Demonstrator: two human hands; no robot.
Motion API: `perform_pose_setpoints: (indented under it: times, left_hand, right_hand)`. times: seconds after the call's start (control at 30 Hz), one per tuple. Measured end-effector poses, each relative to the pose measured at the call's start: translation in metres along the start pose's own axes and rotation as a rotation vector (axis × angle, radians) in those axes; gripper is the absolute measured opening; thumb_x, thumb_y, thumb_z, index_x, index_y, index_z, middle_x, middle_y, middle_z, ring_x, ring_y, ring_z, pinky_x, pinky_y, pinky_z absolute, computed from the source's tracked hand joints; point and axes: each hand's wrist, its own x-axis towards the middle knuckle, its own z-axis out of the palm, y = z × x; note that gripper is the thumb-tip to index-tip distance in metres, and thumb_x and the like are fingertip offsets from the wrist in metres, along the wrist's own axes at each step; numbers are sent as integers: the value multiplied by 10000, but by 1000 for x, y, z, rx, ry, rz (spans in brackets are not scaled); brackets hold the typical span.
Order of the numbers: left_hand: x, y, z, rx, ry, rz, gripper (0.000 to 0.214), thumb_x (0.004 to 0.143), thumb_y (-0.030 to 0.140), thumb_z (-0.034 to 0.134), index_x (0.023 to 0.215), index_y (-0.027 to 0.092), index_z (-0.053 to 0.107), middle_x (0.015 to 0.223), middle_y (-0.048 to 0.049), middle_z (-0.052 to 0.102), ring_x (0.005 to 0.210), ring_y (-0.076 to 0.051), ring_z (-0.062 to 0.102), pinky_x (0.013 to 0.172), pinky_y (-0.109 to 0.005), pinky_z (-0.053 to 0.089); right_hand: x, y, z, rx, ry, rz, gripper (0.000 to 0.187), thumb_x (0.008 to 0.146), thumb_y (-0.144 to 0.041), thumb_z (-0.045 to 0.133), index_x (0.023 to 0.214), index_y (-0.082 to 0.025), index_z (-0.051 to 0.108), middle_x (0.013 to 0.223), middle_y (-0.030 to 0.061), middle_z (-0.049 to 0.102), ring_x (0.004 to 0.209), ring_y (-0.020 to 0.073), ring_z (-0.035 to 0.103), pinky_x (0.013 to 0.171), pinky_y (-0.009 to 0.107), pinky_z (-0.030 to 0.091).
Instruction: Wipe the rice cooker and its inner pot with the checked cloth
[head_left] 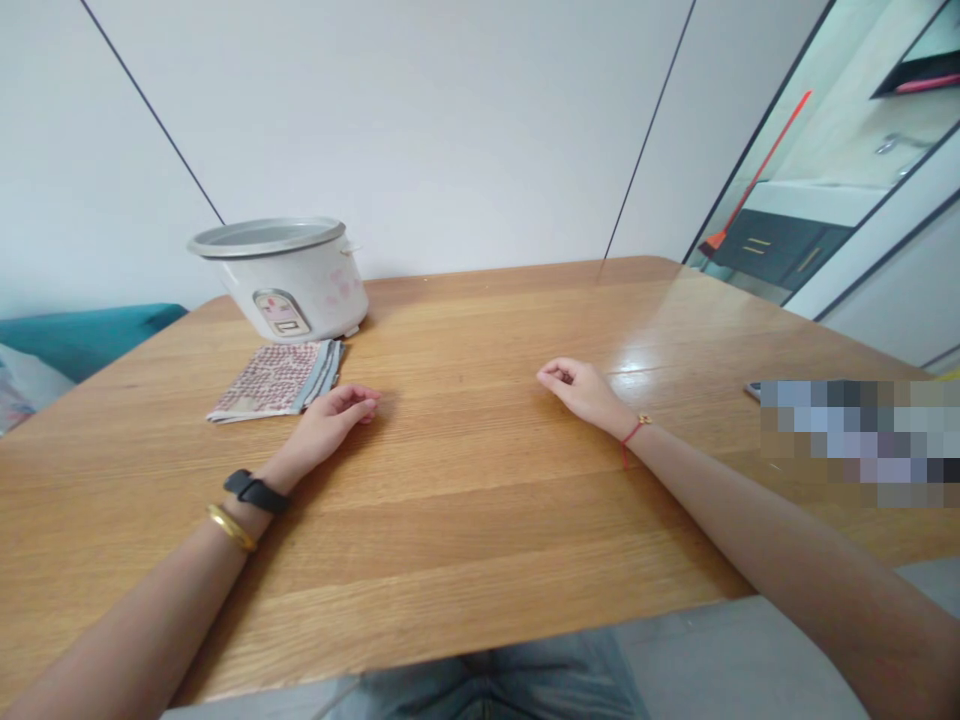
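Your left hand (334,425) rests on the wooden tabletop (465,500), its grip narrow and empty, just beside a folded patterned cloth (274,380). Directly behind the cloth stands a white rice cooker (289,290), its metal inner pot (262,237) showing at the top. Your right hand (581,392) lies well apart on the tabletop, loosely curled, its grip also narrow and holding nothing.

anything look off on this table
The rice cooker has no lid on, leaving its grey inner pot exposed. A pixelated blur also covers part of the right side of the wooden table, so what lies beneath it cannot be told.
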Motion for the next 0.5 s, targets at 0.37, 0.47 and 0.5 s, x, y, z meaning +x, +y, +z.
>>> perform_pose_setpoints:
  times: [0.37, 0.47, 0.5]
  left_hand:
    - [0, -1, 0, -23, -12, 0, 405, 661, 510, 768, 882, 184, 676, 765, -17, 653, 723, -177, 596, 732, -319, 491]
    - [-1, -1, 0, -20, -14, 0, 398, 676, 509, 760, 889, 182, 678, 777, -21, 654, 732, -179, 600, 736, -322, 492]
    - [-1, -1, 0, -22, -17, -1, 397, 677, 505, 761, 890, 181, 678, 781, -22, 656, 730, -177, 600, 735, -321, 492]
  right_hand:
    - [0, 1, 0, -10, -9, -16, 294, 879, -454, 562, 825, -191, 682, 778, 49, 691, 701, 179, 589, 667, 319, 425]
    - [0, 2, 0, -17, -13, -7, 297, 879, -461, 565, 834, -194, 686, 797, 54, 701, 706, 183, 595, 669, 323, 430]
    - [0, 2, 0, -20, -12, -7, 300, 879, -464, 565, 833, -194, 688, 792, 55, 700, 703, 184, 593, 666, 323, 430]
